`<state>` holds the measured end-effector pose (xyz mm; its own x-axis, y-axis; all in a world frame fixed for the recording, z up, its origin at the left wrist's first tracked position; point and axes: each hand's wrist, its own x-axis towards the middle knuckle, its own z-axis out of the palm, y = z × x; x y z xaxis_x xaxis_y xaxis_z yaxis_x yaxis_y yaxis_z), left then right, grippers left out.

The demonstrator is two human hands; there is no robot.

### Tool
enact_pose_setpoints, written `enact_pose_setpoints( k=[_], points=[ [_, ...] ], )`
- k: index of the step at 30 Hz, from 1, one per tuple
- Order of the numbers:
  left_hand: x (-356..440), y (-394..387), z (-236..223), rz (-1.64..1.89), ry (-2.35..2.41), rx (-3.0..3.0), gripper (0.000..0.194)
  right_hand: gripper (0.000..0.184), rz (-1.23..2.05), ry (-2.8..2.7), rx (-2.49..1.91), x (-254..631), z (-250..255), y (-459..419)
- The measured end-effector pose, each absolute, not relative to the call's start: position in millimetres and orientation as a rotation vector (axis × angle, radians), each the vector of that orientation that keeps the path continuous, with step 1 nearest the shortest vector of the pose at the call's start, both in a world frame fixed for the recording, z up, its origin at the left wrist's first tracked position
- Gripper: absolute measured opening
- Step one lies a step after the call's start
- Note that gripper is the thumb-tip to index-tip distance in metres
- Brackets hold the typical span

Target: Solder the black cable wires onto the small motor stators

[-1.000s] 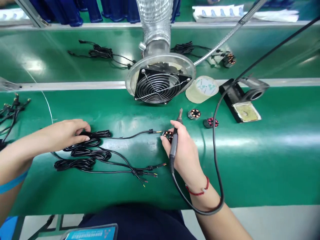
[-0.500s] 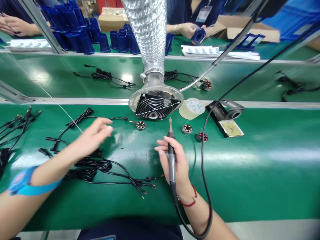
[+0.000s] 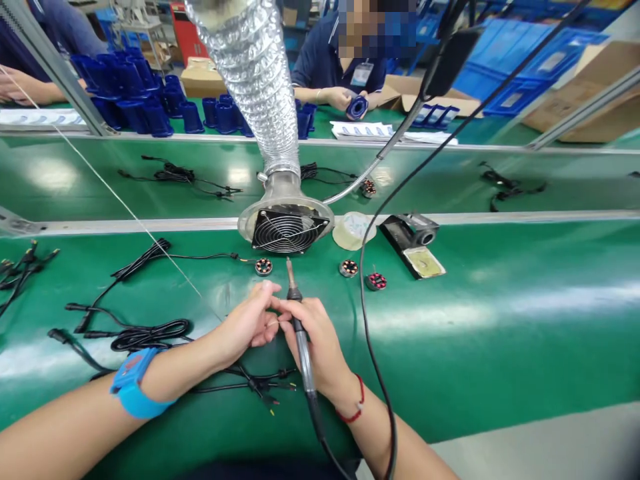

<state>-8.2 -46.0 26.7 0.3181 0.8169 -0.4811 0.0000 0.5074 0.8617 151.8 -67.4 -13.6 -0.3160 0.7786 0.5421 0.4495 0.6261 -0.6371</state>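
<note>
My right hand grips a soldering iron, its tip pointing up and away, just below the fan. Close against it, my left hand has curled fingers on a thin solder wire, which slants down from the upper left and passes behind my wrist. A short end of it shows between the two hands. Beyond the fingertips lies a small motor stator with copper windings, joined to a black cable. Another copper stator and a red-wound stator lie to the right.
A fume extractor fan on a foil duct hangs over the bench. Behind the stators are a tape roll and an iron stand with sponge. Bundled black cables lie left. Across the bench, a co-worker's hands hold a blue part.
My left hand has moved right and come together with my right hand, its fingers now curled. The soldering iron stays in my right hand. The head view has shifted.
</note>
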Motion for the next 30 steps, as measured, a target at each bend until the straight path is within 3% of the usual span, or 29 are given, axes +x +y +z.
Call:
enact_pose_setpoints(
  k=[6,14,23,25,30],
  points=[
    [-42,-38,33,0.240,1.177,1.698,0.029,0.033,0.327,-2.089,-1.043,165,-9,-70],
    [-50,-41,16,0.077,1.189,1.505,0.031,0.040,-0.059,-2.232,-1.607,236,-13,-34],
    [-45,-44,20,0.142,1.162,1.397,0.036,0.029,-0.091,-2.256,-1.681,240,-8,-21],
    [-47,-42,20,0.182,1.192,1.352,0.034,0.028,-0.035,-2.251,-1.663,222,-3,-36],
    [-49,-35,17,0.272,1.248,1.236,0.027,0.039,0.531,-2.090,-1.411,187,2,-71]
  ],
)
